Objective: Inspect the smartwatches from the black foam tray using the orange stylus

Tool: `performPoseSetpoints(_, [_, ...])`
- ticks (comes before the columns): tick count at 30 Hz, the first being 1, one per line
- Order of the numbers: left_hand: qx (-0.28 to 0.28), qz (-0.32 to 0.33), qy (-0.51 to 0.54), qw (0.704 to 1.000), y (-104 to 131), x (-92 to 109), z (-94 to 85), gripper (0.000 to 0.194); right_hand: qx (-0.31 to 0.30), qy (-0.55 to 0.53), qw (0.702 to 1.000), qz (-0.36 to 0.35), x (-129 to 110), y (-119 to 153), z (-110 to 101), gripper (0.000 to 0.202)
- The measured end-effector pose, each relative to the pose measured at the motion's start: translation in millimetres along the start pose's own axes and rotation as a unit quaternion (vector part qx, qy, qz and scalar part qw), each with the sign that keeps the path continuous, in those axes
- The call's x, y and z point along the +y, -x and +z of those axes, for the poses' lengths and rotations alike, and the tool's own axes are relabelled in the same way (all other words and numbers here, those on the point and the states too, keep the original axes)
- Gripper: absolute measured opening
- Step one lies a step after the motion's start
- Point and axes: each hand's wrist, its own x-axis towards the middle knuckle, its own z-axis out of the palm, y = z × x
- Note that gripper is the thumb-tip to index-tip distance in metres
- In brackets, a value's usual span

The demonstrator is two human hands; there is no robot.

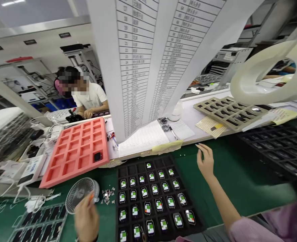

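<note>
My left hand (86, 218) is blurred by motion in front of a small desk fan (74, 195). Its fingers look pinched together, with a small orange thing (91, 196) at the tips that I cannot make out further. My right hand (205, 161) is raised by the shelf's front edge, fingers loosely bent and apart from the thumb, with nothing visible between them. Between my arms lies a black foam tray (160, 163) holding many smartwatches, their lit screens showing green and white blocks, a few with orange or red. Small pale scraps (108, 195) lie beside the fan.
A red foam tray (70, 156) with one dark watch rests at left. Printed sheets (148, 67) hang ahead, beside a large tape roll (239, 84). A beige tray (229, 112) sits on the shelf, black trays (276, 148) at right. A co-worker (90, 95) sits opposite.
</note>
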Motion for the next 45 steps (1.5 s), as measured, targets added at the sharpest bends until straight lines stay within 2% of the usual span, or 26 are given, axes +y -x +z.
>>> performPoseSetpoints(3, [0.023,0.139,0.006,0.99,-45,8,52.4,0.043,-0.02,0.009,0.997,0.072,-7,72,-26,0.032])
performPoseSetpoints(5, [0.0,0.201,0.033,0.979,-86,22,88.5,0.035,-0.043,0.014,0.993,0.112,-14,122,-42,0.031])
performPoseSetpoints(7, [-0.031,0.2,0.051,0.978,-123,35,123.1,0.032,-0.069,0.017,0.986,0.15,-21,168,-57,0.029])
performPoseSetpoints(9, [-0.092,0.165,0.061,0.98,-147,44,155.1,0.037,-0.087,0.017,0.975,0.203,-29,207,-70,0.028])
performPoseSetpoints(12, [-0.239,0.088,0.033,0.966,-156,46,194.0,0.04,-0.096,0.02,0.953,0.286,-42,244,-83,0.03])
performPoseSetpoints(13, [-0.265,0.075,0.029,0.961,-154,45,203.2,0.041,-0.1,0.018,0.948,0.302,-46,250,-85,0.032])
performPoseSetpoints(15, [-0.292,0.063,0.029,0.954,-151,41,214.3,0.044,-0.11,0.012,0.944,0.311,-54,255,-84,0.034])
performPoseSetpoints(18, [-0.295,0.061,0.038,0.953,-144,39,212.2,0.046,-0.121,0.014,0.949,0.292,-59,255,-77,0.038])
performPoseSetpoints(20, [-0.256,0.063,0.057,0.963,-131,38,200.0,0.046,-0.134,0.021,0.946,0.293,-58,259,-71,0.041])
performPoseSetpoints(22, [-0.18,0.075,0.097,0.976,-101,33,182.6,0.045,-0.144,0.026,0.939,0.311,-56,269,-66,0.045])
performPoseSetpoints(24, [-0.141,0.096,0.135,0.976,-53,20,164.4,0.042,-0.143,0.031,0.931,0.334,-54,284,-63,0.052])
performPoseSetpoints(26, [-0.169,0.103,0.152,0.968,8,-1,149.8,0.04,-0.138,0.033,0.924,0.356,-53,301,-61,0.062])
performPoseSetpoints(27, [-0.187,0.082,0.151,0.967,40,-14,144.6,0.04,-0.136,0.033,0.92,0.366,-53,309,-59,0.066])
performPoseSetpoints(30, [-0.209,-0.052,0.126,0.968,127,-55,137.8,0.045,-0.134,0.026,0.91,0.391,-54,325,-53,0.076])
performPoseSetpoints(33, [-0.225,-0.188,0.126,0.948,187,-82,139.6,0.057,-0.129,0.02,0.907,0.4,-52,327,-48,0.081])
performPoseSetpoints(35, [-0.261,-0.241,0.142,0.924,210,-88,142.1,0.062,-0.126,0.017,0.907,0.402,-50,325,-48,0.082])
performPoseSetpoints(37, [-0.281,-0.26,0.157,0.91,221,-88,144.2,0.063,-0.127,0.013,0.907,0.402,-49,323,-50,0.084])
performPoseSetpoints(45, [-0.273,-0.28,0.172,0.904,214,-80,138.8,0.063,-0.121,-0.015,0.904,0.409,-54,314,-57,0.088])
